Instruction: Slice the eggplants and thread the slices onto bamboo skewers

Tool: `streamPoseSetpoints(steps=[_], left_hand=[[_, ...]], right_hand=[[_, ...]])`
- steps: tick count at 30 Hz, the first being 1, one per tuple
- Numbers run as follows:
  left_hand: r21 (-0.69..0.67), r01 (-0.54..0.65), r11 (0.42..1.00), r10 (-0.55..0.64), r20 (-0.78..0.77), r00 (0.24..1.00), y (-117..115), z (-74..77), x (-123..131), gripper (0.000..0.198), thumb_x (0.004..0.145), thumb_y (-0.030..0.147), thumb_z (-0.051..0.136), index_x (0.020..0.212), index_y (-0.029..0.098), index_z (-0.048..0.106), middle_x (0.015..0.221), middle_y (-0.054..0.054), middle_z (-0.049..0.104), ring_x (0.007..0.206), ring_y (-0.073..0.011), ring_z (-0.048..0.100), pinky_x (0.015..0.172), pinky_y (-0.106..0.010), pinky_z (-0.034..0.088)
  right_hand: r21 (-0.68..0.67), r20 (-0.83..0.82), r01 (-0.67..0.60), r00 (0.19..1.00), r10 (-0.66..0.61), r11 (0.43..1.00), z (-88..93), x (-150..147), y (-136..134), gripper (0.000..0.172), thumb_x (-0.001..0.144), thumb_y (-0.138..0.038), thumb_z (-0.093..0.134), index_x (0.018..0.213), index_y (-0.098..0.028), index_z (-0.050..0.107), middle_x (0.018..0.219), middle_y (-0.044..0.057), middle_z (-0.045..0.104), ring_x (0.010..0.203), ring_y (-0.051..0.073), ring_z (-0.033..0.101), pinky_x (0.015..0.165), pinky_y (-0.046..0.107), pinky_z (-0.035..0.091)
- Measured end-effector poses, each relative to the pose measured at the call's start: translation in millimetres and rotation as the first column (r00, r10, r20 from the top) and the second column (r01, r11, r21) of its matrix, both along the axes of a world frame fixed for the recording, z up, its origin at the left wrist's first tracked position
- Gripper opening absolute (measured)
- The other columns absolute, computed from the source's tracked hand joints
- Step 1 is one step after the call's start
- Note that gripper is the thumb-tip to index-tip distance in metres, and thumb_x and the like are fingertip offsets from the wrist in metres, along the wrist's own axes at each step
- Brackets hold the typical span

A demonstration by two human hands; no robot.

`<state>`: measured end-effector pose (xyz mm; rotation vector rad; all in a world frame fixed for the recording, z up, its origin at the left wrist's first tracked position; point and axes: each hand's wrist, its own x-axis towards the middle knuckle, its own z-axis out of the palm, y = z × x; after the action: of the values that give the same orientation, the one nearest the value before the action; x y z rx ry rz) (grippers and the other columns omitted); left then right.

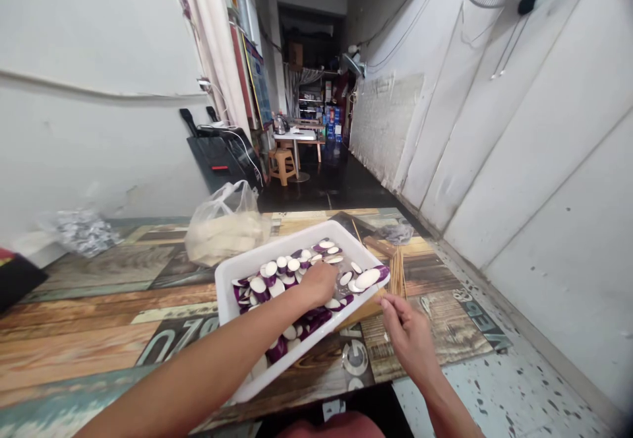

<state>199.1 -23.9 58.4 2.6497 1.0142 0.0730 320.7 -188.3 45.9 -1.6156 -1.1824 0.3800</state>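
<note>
A white plastic tray (291,375) holds many purple-skinned eggplant slices (258,285) with white cut faces. My left hand (319,284) reaches down into its middle, fingers curled among the pieces; the fingertips are hidden, so what they grip cannot be made out. Off the tray's right corner, my right hand (408,332) pinches the lower end of a thin wooden skewer (380,290). Threaded eggplant slices (368,279) appear at the skewer's upper end, above the tray's rim. Close behind that hand lies a bundle of bare bamboo skewers (397,273).
Behind the tray sits a clear plastic bag (225,230) with pale contents. Another bag (86,232) of silvery pieces rests at the far left of the wood-patterned table (163,260). Crumpled plastic (395,233) lies back right. Beyond stand a stool (282,165) and small table (301,136).
</note>
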Motion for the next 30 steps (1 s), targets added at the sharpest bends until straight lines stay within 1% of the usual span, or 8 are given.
streamPoseSetpoints(steps=[7,11,13,15,17,21,25,30], left_hand=[[0.14,0.089,0.986,-0.075,-0.101,0.992,-2.2,8.3,-0.3,0.019,0.07,0.009,0.05,0.075,0.015,0.067,0.08,-0.01,0.066,0.083,-0.0228,0.06,0.073,-0.03,0.043],[0.07,0.097,0.993,-0.112,0.258,0.96,0.2,22.4,-1.3,0.011,0.073,0.018,0.056,0.073,0.019,0.067,0.09,-0.006,0.065,0.089,-0.0211,0.059,0.08,-0.03,0.043],[-0.18,0.026,0.983,0.063,0.47,0.88,3.5,28.2,-0.5,0.01,0.073,0.025,0.06,0.077,0.019,0.067,0.082,-0.005,0.065,0.08,-0.0191,0.061,0.077,-0.03,0.046],[-0.535,-0.008,0.845,0.358,0.554,0.751,7.4,31.5,0.5,0.014,0.072,0.024,0.062,0.082,0.015,0.065,0.074,-0.005,0.065,0.067,-0.0169,0.062,0.071,-0.031,0.05],[-0.787,0.073,0.612,0.609,0.529,0.591,11.0,33.1,0.7,0.014,0.07,0.017,0.065,0.082,0.011,0.063,0.075,-0.007,0.065,0.064,-0.0154,0.063,0.069,-0.03,0.052],[-0.907,0.264,0.327,0.818,0.412,0.402,17.7,36.1,-3.0,0.009,0.071,0.006,0.064,0.079,0.007,0.06,0.079,-0.011,0.066,0.071,-0.0148,0.065,0.073,-0.027,0.054],[-0.935,0.291,0.203,0.872,0.307,0.38,22.7,38.3,-6.6,0.004,0.076,0.006,0.058,0.08,0.006,0.059,0.076,-0.013,0.066,0.073,-0.0169,0.066,0.071,-0.029,0.055],[-0.939,0.302,0.167,0.886,0.277,0.372,23.5,38.8,-6.4,0.006,0.077,0.005,0.056,0.081,0.006,0.059,0.077,-0.013,0.066,0.074,-0.0182,0.066,0.069,-0.029,0.056]], right_hand=[[0.001,-0.098,-0.053,0.994,0.053,0.999,-7.7,3.5,-6.0,0.029,0.086,-0.036,0.046,0.094,-0.013,0.062,0.057,-0.001,0.049,0.049,0.011,0.04,0.042,0.02,0.03],[-0.001,-0.197,-0.089,0.977,0.087,0.996,-9.4,3.2,-11.3,0.03,0.086,-0.037,0.046,0.096,-0.013,0.061,0.054,-0.004,0.039,0.047,0.01,0.034,0.042,0.02,0.028],[-0.014,-0.243,-0.102,0.965,0.096,0.995,-8.2,1.7,-16.1,0.03,0.086,-0.038,0.046,0.097,-0.013,0.059,0.054,-0.005,0.036,0.047,0.01,0.033,0.043,0.021,0.027],[-0.035,-0.259,-0.115,0.96,0.102,0.993,-6.2,-0.6,-21.8,0.03,0.086,-0.039,0.047,0.097,-0.013,0.059,0.055,-0.005,0.036,0.048,0.01,0.032,0.043,0.021,0.026],[-0.069,-0.255,-0.131,0.961,0.11,0.989,-4.5,-3.1,-28.0,0.03,0.085,-0.039,0.047,0.096,-0.014,0.06,0.056,-0.004,0.037,0.049,0.01,0.032,0.044,0.021,0.026],[-0.137,-0.221,-0.142,0.969,0.109,0.98,-4.0,-7.0,-38.6,0.032,0.085,-0.041,0.047,0.094,-0.014,0.062,0.055,-0.003,0.041,0.049,0.011,0.036,0.043,0.021,0.028],[-0.169,-0.186,-0.15,0.975,0.118,0.974,-4.8,-9.0,-42.9,0.035,0.085,-0.042,0.046,0.097,-0.014,0.064,0.05,-0.003,0.041,0.049,0.013,0.041,0.042,0.02,0.03],[-0.145,-0.156,-0.114,0.984,0.092,0.983,-3.6,-10.9,-40.3,0.035,0.084,-0.041,0.049,0.098,-0.015,0.067,0.046,-0.001,0.045,0.051,0.015,0.048,0.043,0.021,0.036]])
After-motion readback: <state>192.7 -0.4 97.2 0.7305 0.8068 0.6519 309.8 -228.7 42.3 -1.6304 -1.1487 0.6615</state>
